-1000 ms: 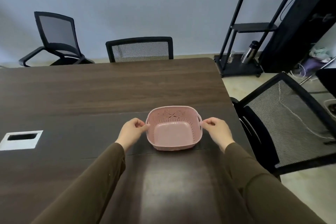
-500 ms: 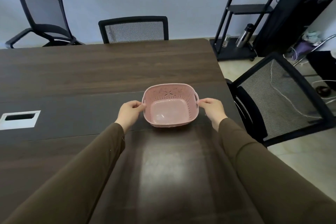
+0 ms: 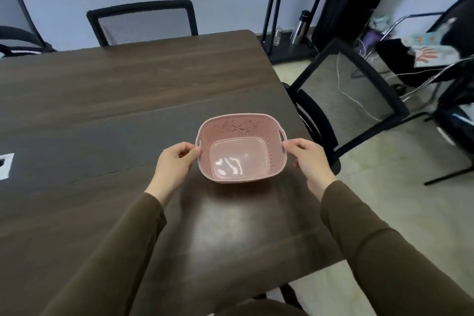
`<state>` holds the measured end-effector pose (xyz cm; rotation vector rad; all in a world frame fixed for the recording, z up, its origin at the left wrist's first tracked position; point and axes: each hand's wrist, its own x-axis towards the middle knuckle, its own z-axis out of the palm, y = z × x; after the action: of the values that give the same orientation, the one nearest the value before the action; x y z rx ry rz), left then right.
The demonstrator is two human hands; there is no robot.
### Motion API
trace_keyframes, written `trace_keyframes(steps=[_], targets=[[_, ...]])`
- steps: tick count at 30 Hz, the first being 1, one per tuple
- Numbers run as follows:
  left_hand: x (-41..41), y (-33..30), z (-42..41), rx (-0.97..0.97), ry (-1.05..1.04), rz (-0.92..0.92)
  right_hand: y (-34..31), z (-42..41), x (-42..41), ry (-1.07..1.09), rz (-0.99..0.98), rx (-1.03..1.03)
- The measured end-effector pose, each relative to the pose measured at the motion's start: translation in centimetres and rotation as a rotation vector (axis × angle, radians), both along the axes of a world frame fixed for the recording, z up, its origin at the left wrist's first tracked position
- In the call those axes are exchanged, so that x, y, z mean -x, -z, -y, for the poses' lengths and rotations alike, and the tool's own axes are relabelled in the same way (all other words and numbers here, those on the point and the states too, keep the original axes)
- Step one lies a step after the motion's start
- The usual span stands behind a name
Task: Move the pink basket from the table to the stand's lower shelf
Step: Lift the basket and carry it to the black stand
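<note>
So the pink basket (image 3: 241,149) is gripped on both sides. The left hand (image 3: 175,161) has its fingers curled around the left rim, and the right hand (image 3: 309,159) is pinching the right handle slot, so both hands are clamped onto it. It's over the near right part of the dark wood desk (image 3: 115,84), slightly tilted, and I honestly can't tell if the bottom is touching the desk or just off it. The basket is empty, with little holes up the walls and a flower pattern on the far wall.

Both arms are in brown sleeves (image 3: 384,251).

The black stand (image 3: 295,7) sits in the far right corner past the end of the desk, well apart from the basket. Its lower shelf (image 3: 289,50) has a steel flask (image 3: 298,27) and a small clear glass or jar (image 3: 277,34) standing on it.

A black mesh chair (image 3: 343,100) is parked right by the desk's right edge, close to the right hand. Another mesh chair (image 3: 145,22) is tucked in at the far end of the desk.
</note>
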<state>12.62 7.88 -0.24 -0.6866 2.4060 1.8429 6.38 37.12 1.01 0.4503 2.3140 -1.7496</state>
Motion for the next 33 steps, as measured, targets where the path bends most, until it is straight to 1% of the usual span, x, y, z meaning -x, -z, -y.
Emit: trace_keyframes(steps=[8, 11, 14, 19, 25, 28, 33], targets=[[-2.9, -2.1, -10.4, -0.021, 0.186, -0.064, -1.5, -11.2, -8.0, 0.203, -0.005, 0.001], [-3.4, -2.8, -16.2, -0.03, 0.274, -0.092, -1.5, -17.7, -10.7, 0.268, -0.013, 0.049], [-3.6, -2.9, -22.8, 0.007, 0.334, -0.102, -1.1, -24.4, -12.6, 0.307, -0.034, 0.066], [-4.3, -2.3, -34.6, 0.008, 0.382, -0.058, -0.1, -36.1, -14.3, 0.334, -0.025, 0.06], [-3.5, -2.0, -46.7, -0.007, 0.422, -0.03, 0.0, -48.0, -13.6, 0.391, -0.017, 0.061], [-2.1, -1.9, -50.5, -0.003, 0.46, -0.046, 0.3, -52.0, -12.2, 0.405, -0.017, 0.071], [3.0, -0.4, -55.7, 0.033, 0.466, -0.042, 1.1, -57.3, -7.7, 0.4, 0.0, 0.083]])
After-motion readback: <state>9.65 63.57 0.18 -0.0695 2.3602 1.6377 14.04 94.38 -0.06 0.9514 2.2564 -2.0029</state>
